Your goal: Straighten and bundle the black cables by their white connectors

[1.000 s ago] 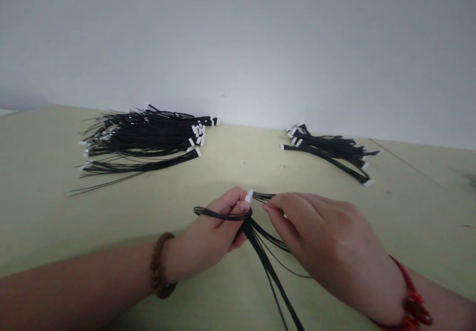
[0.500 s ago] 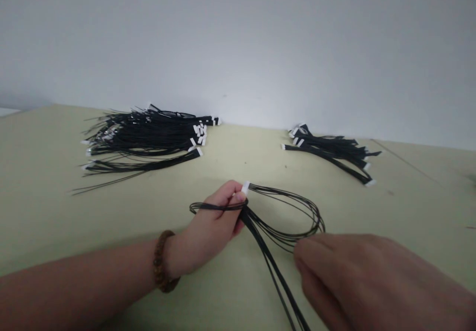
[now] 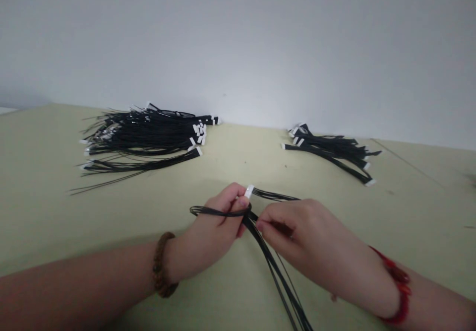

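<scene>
the left hand's (image 3: pixel 219 227) grip was clamped on a black wire harness (image 3: pixel 266 246), thumb pressed just below its white connector (image 3: pixel 249 191), above the middle of the worktop (image 3: pixel 243 145). the right hand's (image 3: pixel 316 241) thumb and forefinger tips stood close together beside the bundle; i cannot tell whether a strand was pinched between them.

the harness was of thin, smooth, flexible strands: one narrow loop (image 3: pixel 213 212) crossed over the left hand, a flat row ran rightward from the small, blocky connector, and a thicker bundle slanted down. that row passed behind the right hand, the palm-side strands were covered by the left fingers, and the bundle's lower end was cut off by the frame.

farther out, a dense left pile (image 3: pixel 156 135) of similar harnesses lay with frayed-looking ends and white connectors, its shiny bits too small to make out. a smaller right pile (image 3: pixel 330 147) lay opposite, near the plain, pale wall (image 3: pixel 238 48).
</scene>
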A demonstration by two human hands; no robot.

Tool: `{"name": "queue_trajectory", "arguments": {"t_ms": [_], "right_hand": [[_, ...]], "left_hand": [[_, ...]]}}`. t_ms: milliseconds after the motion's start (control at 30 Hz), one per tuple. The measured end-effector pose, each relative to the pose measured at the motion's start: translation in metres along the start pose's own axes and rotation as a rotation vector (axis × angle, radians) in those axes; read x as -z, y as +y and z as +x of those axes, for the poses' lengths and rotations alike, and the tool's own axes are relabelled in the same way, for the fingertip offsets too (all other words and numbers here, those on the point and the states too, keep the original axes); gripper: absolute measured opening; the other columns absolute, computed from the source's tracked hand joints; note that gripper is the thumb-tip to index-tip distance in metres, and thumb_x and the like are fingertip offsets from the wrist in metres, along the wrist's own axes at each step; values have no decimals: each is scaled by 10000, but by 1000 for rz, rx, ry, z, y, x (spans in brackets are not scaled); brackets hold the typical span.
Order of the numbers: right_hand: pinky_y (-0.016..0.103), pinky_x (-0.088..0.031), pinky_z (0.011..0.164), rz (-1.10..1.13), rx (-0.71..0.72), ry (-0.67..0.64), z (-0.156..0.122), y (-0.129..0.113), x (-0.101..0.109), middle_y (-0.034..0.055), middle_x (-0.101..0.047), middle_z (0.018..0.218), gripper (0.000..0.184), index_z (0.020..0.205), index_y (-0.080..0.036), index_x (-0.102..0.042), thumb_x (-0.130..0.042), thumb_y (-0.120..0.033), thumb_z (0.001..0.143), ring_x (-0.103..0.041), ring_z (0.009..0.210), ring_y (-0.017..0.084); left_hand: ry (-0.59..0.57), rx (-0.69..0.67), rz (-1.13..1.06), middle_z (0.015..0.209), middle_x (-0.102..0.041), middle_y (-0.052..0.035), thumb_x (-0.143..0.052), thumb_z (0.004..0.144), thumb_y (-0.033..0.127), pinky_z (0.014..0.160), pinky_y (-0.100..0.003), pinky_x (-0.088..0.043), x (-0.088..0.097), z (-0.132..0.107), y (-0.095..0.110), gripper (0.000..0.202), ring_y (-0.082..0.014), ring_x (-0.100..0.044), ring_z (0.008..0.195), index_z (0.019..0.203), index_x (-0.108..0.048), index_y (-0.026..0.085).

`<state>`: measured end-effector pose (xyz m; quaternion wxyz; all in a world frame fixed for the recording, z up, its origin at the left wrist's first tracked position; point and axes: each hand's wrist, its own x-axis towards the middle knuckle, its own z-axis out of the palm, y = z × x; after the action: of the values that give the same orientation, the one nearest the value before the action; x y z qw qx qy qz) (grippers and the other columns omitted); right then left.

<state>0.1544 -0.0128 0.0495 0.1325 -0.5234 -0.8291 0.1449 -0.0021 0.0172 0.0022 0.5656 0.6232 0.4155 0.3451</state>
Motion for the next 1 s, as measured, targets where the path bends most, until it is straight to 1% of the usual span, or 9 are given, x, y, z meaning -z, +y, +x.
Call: {"name": "queue_trajectory", "arguments": {"t_ms": [100, 200, 300, 400, 533, 667, 733, 867, 1000], "right_hand": [[214, -248, 447, 174, -114, -39, 1, 0, 6, -26, -493, 551, 146, 682, -162, -562, -453, -167, 779, -385, 463, 71], [188, -283, 431, 718, -232, -302, 5, 10, 20, -26, -491, 581, 172, 866, -150, -568, -429, -140, 766, -406, 447, 62], [178, -345, 482, 1172, -135, -443, 9, 30, 39, 7, -529, 661, 154, 823, -129, -596, -448, -127, 781, -457, 513, 53], [179, -393, 565, 1041, 38, -187, 12, 47, 54, 13, -557, 698, 95, 798, -153, -648, -556, -133, 789, -490, 614, 61], [214, -437, 744, 1089, 178, 404, 12, 46, 69, -8, -583, 826, 210, 759, -222, -673, -492, -191, 861, -532, 789, 74], [130, -347, 451, 1283, -47, 727, 4, 28, 80, -90, -599, 924, 453, 815, -253, -653, -229, -161, 945, -404, 491, -21], [134, -280, 349, 1220, -90, 587, -1, 19, 77, -64, -625, 822, 321, 792, -223, -628, -336, -238, 925, -370, 393, -18], [195, -406, 392, 781, -118, 113, -9, 4, 49, -7, -602, 586, 159, 728, -174, -540, -554, -308, 812, -547, 451, 101], [204, -278, 388, 48, -10, 312, -8, -2, 18, -27, -521, 502, 146, 688, -158, -535, -506, -221, 817, -436, 408, 76]], "left_hand": [[5, 5, -3, 498, -392, 89, -388, 841, 459, 392, -66, -257, -1, 0, 2, 312, 13, -342, 434, 728, -452, 176], [17, 38, -2, 470, -393, 88, -378, 845, 443, 373, -70, -243, -2, 0, 4, 302, 7, -329, 412, 718, -446, 178], [39, 85, 6, 450, -388, 90, -377, 841, 445, 359, -75, -238, -4, 0, 6, 293, -2, -326, 396, 716, -436, 187], [62, 102, 11, 436, -380, 93, -387, 838, 434, 353, -74, -240, -4, 1, 6, 277, -7, -329, 386, 705, -423, 194], [66, 127, 20, 427, -375, 93, -391, 834, 434, 346, -69, -236, -3, 1, 6, 277, -8, -327, 380, 692, -419, 197], [54, 139, 32, 434, -381, 92, -384, 833, 451, 350, -64, -243, -3, 1, 5, 289, -6, -335, 386, 698, -422, 198], [45, 140, 18, 438, -378, 92, -382, 833, 453, 351, -63, -248, -3, 1, 5, 292, -4, -340, 387, 698, -420, 197], [46, 134, -10, 447, -380, 92, -392, 837, 423, 358, -61, -257, -3, 0, 8, 276, 1, -341, 387, 692, -416, 189], [34, 124, -50, 436, -385, 92, -391, 834, 436, 357, -64, -250, -3, -1, 8, 278, 0, -335, 384, 712, -423, 189]]}}
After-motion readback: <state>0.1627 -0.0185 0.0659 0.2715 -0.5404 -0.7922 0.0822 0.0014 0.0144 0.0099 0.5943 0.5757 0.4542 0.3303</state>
